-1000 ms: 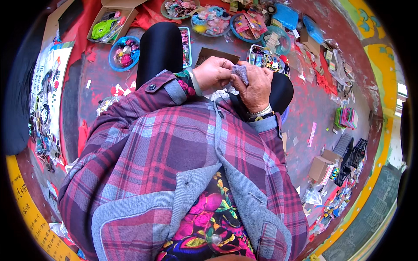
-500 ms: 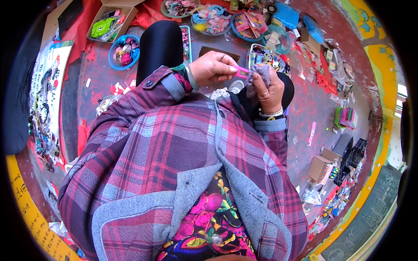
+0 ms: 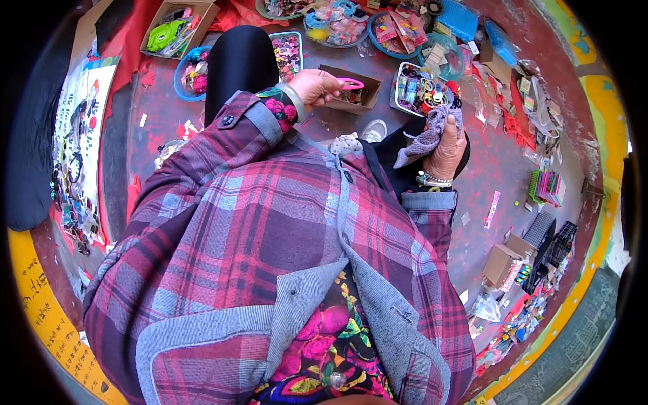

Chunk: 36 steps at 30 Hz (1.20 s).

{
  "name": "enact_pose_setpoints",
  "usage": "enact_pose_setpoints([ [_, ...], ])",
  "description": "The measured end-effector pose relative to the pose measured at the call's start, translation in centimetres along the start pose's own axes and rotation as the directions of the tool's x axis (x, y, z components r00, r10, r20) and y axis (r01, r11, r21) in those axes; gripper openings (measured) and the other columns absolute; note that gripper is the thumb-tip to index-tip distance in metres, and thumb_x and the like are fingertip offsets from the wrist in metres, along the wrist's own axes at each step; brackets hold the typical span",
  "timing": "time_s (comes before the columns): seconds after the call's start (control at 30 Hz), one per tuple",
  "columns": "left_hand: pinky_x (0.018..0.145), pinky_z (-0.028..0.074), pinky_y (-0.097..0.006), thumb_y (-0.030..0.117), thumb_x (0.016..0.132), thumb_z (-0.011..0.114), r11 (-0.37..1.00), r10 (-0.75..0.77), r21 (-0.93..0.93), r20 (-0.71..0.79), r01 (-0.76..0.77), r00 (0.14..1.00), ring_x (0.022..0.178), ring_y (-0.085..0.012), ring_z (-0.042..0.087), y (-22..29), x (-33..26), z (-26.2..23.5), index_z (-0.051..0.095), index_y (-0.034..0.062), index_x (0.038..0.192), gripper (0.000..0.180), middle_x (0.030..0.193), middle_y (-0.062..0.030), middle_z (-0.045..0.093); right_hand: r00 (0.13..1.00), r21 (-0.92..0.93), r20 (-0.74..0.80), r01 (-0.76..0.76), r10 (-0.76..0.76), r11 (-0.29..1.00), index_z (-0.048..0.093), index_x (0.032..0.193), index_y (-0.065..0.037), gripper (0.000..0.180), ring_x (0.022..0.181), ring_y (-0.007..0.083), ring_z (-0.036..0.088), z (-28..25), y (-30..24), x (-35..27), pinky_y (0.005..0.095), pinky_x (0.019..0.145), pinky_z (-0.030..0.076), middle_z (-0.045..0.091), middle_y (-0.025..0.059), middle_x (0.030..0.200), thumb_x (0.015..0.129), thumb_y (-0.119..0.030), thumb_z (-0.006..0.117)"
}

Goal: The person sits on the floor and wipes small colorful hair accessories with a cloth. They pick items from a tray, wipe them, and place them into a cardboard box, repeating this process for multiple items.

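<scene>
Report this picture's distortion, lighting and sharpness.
Head view: fisheye bends the painted yellow wall band, corners black; head view: soft, fairly even light on the maroon plaid jacket; head view: lavender-grey fabric reasonably sharp, small multicoloured goods near the lower right rim hard to make out.

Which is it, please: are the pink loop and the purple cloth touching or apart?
Apart. The head view shows the pink loop in the left hand and the purple cloth in the right hand, with a wide gap between.
</scene>
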<state>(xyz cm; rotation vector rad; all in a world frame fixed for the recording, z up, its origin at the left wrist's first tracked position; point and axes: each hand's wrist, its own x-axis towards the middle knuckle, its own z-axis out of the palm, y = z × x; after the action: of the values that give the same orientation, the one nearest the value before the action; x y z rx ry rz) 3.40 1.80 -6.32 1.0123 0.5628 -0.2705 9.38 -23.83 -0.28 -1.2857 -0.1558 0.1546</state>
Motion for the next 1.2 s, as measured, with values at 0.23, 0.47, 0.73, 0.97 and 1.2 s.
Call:
enact_pose_setpoints([
  [0.23,0.045,0.035,-0.018,0.02,0.084,0.059,0.974,-0.069,-0.217,0.005,0.068,0.998,0.058,-0.0094,0.052,-1.3,3.0,-0.1,0.059,-0.0008,0.088,0.022,0.073,-0.0062,0.059,0.999,-0.016,0.021,-0.046,0.046,0.999,0.058,0.095,0.0,0.027,0.07,0.0079,0.051,-0.4,0.6,0.4,0.0217,0.063,0.04,0.057,0.0009,0.081,0.084,-0.024,0.059],
  [0.47,0.076,0.05,-0.031,0.033,0.093,0.04,0.85,-0.058,-0.47,0.366,0.238,0.929,0.093,-0.0269,0.057,0.1,1.0,0.6,0.052,-0.0089,0.105,0.045,0.101,-0.0208,0.056,0.999,-0.094,0.032,-0.035,0.038,0.995,0.057,0.095,-0.001,0.032,0.064,0.0109,0.053,-0.2,1.0,0.6,0.0227,0.056,0.042,0.057,0.0037,0.076,0.083,-0.031,0.059],
  [0.73,0.104,0.031,-0.042,0.009,0.084,0.036,0.683,0.145,-0.611,0.651,0.4,0.745,0.123,-0.0399,0.033,1.0,-1.5,1.0,0.037,-0.0109,0.123,0.043,0.128,-0.0308,0.034,0.97,-0.035,0.156,-0.185,0.189,0.982,0.056,0.101,0.0,0.029,0.071,0.0097,0.054,0.6,1.2,0.0,0.0228,0.064,0.043,0.058,0.0023,0.083,0.084,-0.022,0.058],
  [0.97,0.105,0.03,-0.041,-0.007,0.077,0.042,0.776,0.21,-0.569,0.639,0.272,0.74,0.123,-0.0381,0.034,1.5,-3.5,1.5,0.04,-0.0092,0.12,0.044,0.126,-0.0285,0.038,0.936,0.005,0.218,-0.283,0.275,0.959,0.056,0.103,0.001,0.03,0.077,0.0102,0.055,1.8,1.4,-1.3,0.0238,0.071,0.044,0.059,0.0034,0.088,0.083,-0.021,0.058],
  [1.2,0.101,0.038,-0.038,-0.008,0.081,0.045,0.818,0.173,-0.538,0.57,0.205,0.803,0.116,-0.0358,0.044,1.2,-3.7,1.7,0.045,-0.0056,0.115,0.034,0.117,-0.0243,0.048,0.919,-0.022,0.257,-0.303,0.298,0.953,0.056,0.101,0.001,0.029,0.074,0.0097,0.055,2.2,1.3,-1.7,0.0239,0.068,0.045,0.059,0.0026,0.084,0.083,-0.021,0.058],
])
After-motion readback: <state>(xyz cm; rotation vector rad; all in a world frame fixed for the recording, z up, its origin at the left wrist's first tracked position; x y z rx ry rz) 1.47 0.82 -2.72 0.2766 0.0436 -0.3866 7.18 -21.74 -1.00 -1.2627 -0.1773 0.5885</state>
